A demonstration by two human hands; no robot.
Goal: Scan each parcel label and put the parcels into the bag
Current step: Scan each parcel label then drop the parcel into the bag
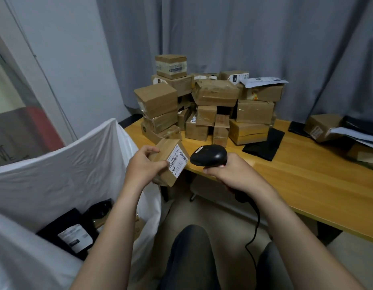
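Left hand (142,164) grips a brown parcel (168,162), tilted, white label (178,159) up. Right hand (233,170) wraps the scanner (208,154), just right of the parcel.

Worktop (307,164): light wood, near edge passing close by the right grip (233,170).

Beyond the left grip (143,164) and the right grip: pile of cardboard parcels (210,105), stacked several high, most taped, some labelled.

Beyond the right grip, just right of the pile: flat black pouch (265,143) on bare wood.

Far right of the right grip, well apart: cardboard box (322,126), black bags (361,123) and pale mailers (357,137), overlapping; layering unclear.
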